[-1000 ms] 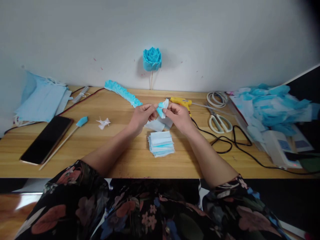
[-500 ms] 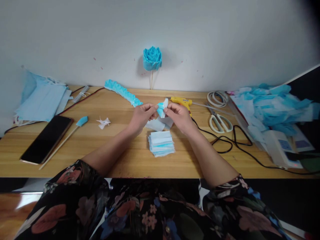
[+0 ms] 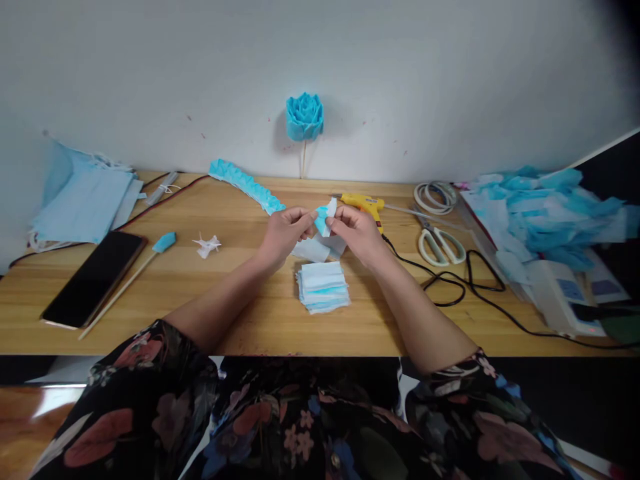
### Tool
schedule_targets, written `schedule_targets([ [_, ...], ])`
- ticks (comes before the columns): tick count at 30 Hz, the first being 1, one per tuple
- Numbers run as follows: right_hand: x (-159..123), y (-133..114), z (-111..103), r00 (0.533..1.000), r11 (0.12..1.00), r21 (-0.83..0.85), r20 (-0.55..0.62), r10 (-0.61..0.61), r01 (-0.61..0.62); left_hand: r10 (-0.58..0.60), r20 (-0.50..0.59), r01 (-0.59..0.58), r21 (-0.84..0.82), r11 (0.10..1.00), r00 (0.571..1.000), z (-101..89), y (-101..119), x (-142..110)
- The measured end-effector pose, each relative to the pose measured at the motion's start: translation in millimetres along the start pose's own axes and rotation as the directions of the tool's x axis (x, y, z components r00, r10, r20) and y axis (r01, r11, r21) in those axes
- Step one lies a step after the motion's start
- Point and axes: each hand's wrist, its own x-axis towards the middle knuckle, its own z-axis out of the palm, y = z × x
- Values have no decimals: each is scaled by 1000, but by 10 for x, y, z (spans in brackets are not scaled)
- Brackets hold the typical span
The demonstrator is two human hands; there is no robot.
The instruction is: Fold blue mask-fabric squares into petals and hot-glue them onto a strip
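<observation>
A small folded piece of blue-and-white mask fabric (image 3: 324, 219) is pinched between both hands above the table. My left hand (image 3: 287, 230) is closed on its left edge. On the other side, my right hand (image 3: 356, 230) grips the white edge between thumb and fingers. Below them lies a stack of cut fabric squares (image 3: 323, 288), with loose pale pieces (image 3: 311, 249) partly hidden behind the hands. A row of folded blue petals (image 3: 245, 184) runs from behind my left hand toward the wall.
A blue fabric rose (image 3: 305, 117) stands against the wall. To the right are a yellow glue gun (image 3: 361, 202), scissors (image 3: 440, 245), a tape roll (image 3: 434, 198) and a heap of fabric scraps (image 3: 545, 213). Leftward lie a phone (image 3: 94, 280), a blue-tipped stick (image 3: 127, 287) and face masks (image 3: 83, 200).
Both hands stay nearly in place. The fingers shift slightly on the fabric piece, and its fold looks a little different. Nothing else has visibly moved.
</observation>
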Motion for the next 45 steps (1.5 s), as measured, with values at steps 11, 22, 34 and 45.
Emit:
schedule_targets([
  [11,-3,-18,-19,1000,1000,6,-12,-15,15,22,84,-17,-53,998,996,-27,-36,14],
  [22,-7,4,23,999,999,4,-17,-35,35,-5,63,8,-55,998,998,25,-97,2],
  [34,-29,-11,43,999,998,-58,-17,-27,26,-8,8,8,-29,1000,1000,48,-89,1],
  [45,-25,-7,77,997,997,69,-64,32,-27,-39,11,40,-66,997,999,52,3,-41],
])
